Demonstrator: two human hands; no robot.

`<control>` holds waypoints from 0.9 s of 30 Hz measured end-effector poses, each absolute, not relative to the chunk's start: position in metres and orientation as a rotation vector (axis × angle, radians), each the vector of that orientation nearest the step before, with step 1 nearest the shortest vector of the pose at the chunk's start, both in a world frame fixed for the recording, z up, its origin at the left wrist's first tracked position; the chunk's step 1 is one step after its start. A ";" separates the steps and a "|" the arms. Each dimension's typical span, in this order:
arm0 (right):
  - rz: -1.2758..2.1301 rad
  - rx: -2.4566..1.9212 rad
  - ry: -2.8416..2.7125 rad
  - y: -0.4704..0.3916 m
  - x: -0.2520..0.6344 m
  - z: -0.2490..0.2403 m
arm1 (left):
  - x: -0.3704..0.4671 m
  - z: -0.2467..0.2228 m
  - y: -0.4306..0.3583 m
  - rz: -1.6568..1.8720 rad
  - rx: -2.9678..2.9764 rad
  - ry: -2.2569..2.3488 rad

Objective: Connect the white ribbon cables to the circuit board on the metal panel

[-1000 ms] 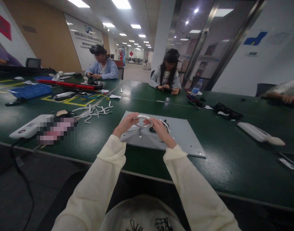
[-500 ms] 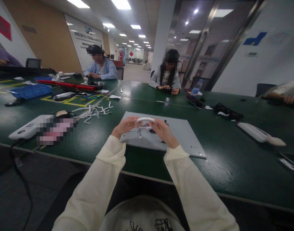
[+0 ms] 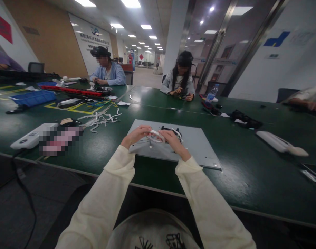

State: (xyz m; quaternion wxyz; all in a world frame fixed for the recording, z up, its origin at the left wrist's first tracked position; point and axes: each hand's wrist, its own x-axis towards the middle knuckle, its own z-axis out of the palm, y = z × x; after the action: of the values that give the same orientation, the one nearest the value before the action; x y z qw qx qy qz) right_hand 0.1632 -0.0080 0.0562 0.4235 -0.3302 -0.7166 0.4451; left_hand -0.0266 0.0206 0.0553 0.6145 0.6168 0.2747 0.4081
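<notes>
Held between both hands is a narrow roll of white tape [image 3: 156, 137], tilted, above a grey panel [image 3: 196, 147]. My left hand [image 3: 137, 135] pinches its left rim with fingers closed. On the opposite side, my right hand [image 3: 172, 140] has its fingers closed on the right rim. A loose white strip [image 3: 179, 133] curves up beside the right hand; whether it joins the roll I cannot tell. Behind that hand a black part [image 3: 164, 128] lies on the panel, partly hidden. Thin wires also lie on the panel, near my left hand.
Left on the green table [image 3: 108, 166] are a pile of white strips [image 3: 103, 120], a white device [image 3: 33, 136] and a blue tray [image 3: 32, 98]. To the right lie a white tool-like object [image 3: 273, 141] and black parts [image 3: 244, 119]. Two people sit across the table.
The white roll has turned and tipped, its right side now lower. A loose white strip now shows beside my right hand. Both hands stay in nearly the same place.
</notes>
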 end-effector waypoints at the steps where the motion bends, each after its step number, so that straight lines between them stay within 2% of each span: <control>1: 1.165 -0.794 -1.764 -0.008 0.164 0.056 | -0.028 0.055 0.021 0.978 1.407 0.621; 6: 1.322 -0.681 -1.720 -0.007 0.169 0.056 | -0.031 0.054 0.023 1.052 1.384 0.537; 17: 1.093 -0.888 -1.844 -0.009 0.171 0.062 | -0.030 0.051 0.022 0.807 1.550 0.614; 27: 1.294 -0.625 -1.809 -0.009 0.171 0.059 | -0.033 0.056 0.022 1.090 1.415 0.449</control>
State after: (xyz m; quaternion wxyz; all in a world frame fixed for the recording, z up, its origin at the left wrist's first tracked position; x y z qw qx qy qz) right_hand 0.1707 -0.0089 0.0592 0.4037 -0.2473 -0.7164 0.5125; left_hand -0.0327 0.0216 0.0557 0.6052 0.6115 0.1942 0.4713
